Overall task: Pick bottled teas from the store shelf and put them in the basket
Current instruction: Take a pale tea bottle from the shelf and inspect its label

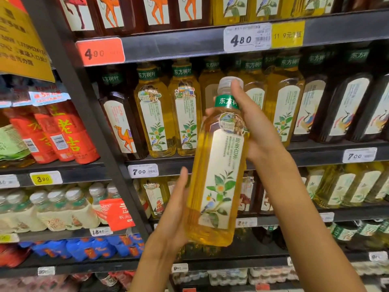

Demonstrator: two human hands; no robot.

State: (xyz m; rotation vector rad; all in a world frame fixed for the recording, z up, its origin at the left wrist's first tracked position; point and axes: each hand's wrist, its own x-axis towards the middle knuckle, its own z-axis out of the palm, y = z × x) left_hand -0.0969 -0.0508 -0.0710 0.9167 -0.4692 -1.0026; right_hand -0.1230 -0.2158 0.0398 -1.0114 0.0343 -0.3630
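Observation:
A tall bottle of yellow tea (216, 178) with a clear cap, green neck band and white leaf label is held out in front of the shelf, tilted slightly. My right hand (250, 127) grips its neck and shoulder from the right. My left hand (174, 207) presses flat against the bottle's lower left side, fingers straight. More yellow tea bottles (155, 121) of the same kind stand in a row on the middle shelf behind. The basket is not in view.
Dark tea bottles (124, 123) with camel and crane labels flank the yellow ones. The black shelf edge (315, 154) carries price tags. To the left stand red bottles (63, 133) and packs of clear-capped bottles (63, 207). Lower shelves hold more drinks.

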